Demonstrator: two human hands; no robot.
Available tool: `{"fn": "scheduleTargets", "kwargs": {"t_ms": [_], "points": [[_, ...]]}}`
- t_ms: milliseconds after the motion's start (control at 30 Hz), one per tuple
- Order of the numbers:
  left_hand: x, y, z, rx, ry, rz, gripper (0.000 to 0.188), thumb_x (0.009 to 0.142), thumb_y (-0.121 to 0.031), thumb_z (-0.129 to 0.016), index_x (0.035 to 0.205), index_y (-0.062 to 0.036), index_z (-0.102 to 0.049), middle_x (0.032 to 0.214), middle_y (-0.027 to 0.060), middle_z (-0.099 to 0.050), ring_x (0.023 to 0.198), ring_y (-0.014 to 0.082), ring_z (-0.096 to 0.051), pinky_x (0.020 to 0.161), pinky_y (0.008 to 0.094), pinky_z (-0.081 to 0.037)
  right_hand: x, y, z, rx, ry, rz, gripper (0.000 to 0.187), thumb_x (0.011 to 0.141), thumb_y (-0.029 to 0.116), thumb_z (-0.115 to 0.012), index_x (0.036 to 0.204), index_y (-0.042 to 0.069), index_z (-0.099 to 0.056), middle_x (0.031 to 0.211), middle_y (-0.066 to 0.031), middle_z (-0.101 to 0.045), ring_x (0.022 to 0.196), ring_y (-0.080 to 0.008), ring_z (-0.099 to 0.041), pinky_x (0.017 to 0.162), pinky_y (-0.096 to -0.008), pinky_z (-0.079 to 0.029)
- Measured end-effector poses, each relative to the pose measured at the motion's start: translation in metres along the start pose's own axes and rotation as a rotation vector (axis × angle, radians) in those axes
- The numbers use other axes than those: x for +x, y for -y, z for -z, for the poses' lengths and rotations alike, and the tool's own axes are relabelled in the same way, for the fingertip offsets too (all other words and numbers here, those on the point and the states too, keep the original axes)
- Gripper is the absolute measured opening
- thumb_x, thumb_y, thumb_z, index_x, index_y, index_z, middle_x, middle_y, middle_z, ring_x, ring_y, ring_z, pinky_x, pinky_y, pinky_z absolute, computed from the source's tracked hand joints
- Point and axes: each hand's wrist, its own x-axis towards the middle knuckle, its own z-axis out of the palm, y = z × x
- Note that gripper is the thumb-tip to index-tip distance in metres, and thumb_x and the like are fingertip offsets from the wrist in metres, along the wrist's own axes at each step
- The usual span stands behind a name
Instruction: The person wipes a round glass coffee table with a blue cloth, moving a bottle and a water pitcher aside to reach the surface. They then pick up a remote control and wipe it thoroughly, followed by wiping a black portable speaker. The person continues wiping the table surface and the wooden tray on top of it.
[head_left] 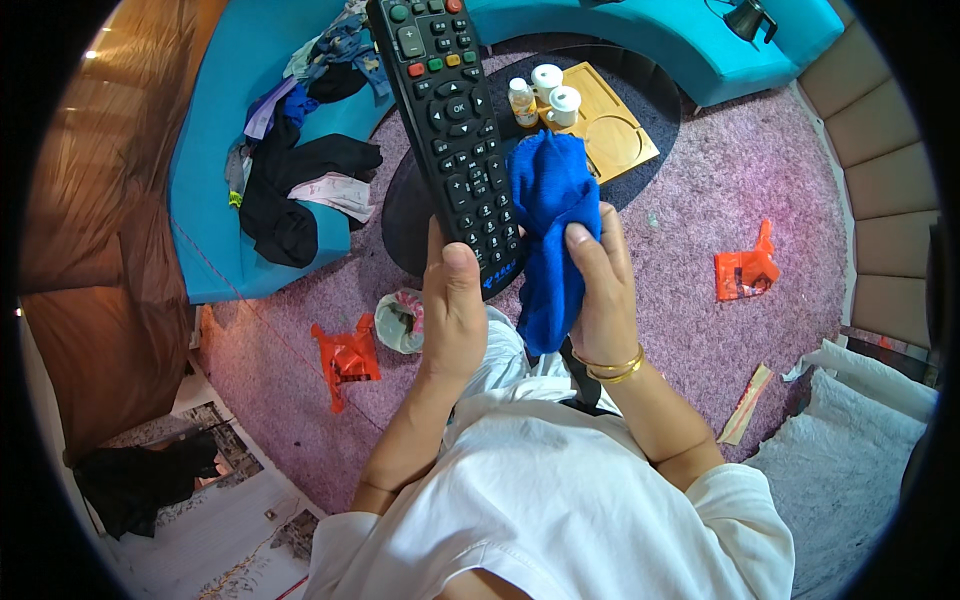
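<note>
A pink carpet (pixel 680 270) spread under a curved turquoise sofa (pixel 730 78) strewn with clothes (pixel 275 205) at the left, and a dark round surface (pixel 405 225) in front of it bore a wooden tray (pixel 602 92). Above the lap, the right hand (pixel 606 285) pinched a blue cloth (pixel 550 200) between thumb and fingers, beside the black remote (pixel 460 150), whose lower end the left hand (pixel 456 310) gripped, thumb in front, fingers largely hidden. Smaller were two white cups (pixel 564 105), a bottle (pixel 522 103) and, on the right wrist, gold bangles (pixel 615 370).
</note>
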Motion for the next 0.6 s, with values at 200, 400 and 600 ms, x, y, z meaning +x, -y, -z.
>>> {"fn": "scheduleTargets", "kwargs": {"t_ms": [200,400,600], "points": [[-0.004,0.000,-0.016,0.172,-0.026,-0.166,0.055,0.093,-0.043,-0.033,0.126,0.0017,-0.032,0.112,0.0124,-0.049,0.098,0.0192,-0.050,0.083,0.0302,-0.040,-0.003,-0.012,-0.009,-0.165,0.029,0.183,0.018,0.079,0.007,-0.053,0.094,0.005,-0.044,0.107,-0.0054,-0.044,0.086,-0.0094,-0.043,0.078,-0.0247,-0.039],[-0.013,0.006,-0.019,0.243,0.029,-0.118,0.063,0.093,-0.048,-0.025,0.132,0.0013,-0.021,0.125,0.0171,-0.037,0.114,0.0252,-0.041,0.094,0.0353,-0.032,-0.001,-0.019,-0.011,-0.276,-0.057,0.285,0.018,0.075,0.001,-0.047,0.092,0.004,-0.041,0.097,-0.0058,-0.043,0.078,-0.0099,-0.042,0.072,-0.0246,-0.039],[-0.024,0.014,-0.026,0.232,-0.027,-0.153,0.066,0.092,-0.048,-0.026,0.133,0.0035,-0.018,0.125,0.0179,-0.036,0.114,0.0257,-0.039,0.094,0.0356,-0.032,0.001,-0.027,-0.005,-0.480,-0.065,0.524,0.017,0.079,0.000,-0.041,0.096,0.001,-0.040,0.091,-0.0037,-0.041,0.079,-0.0095,-0.038,0.077,-0.0233,-0.035]]}}
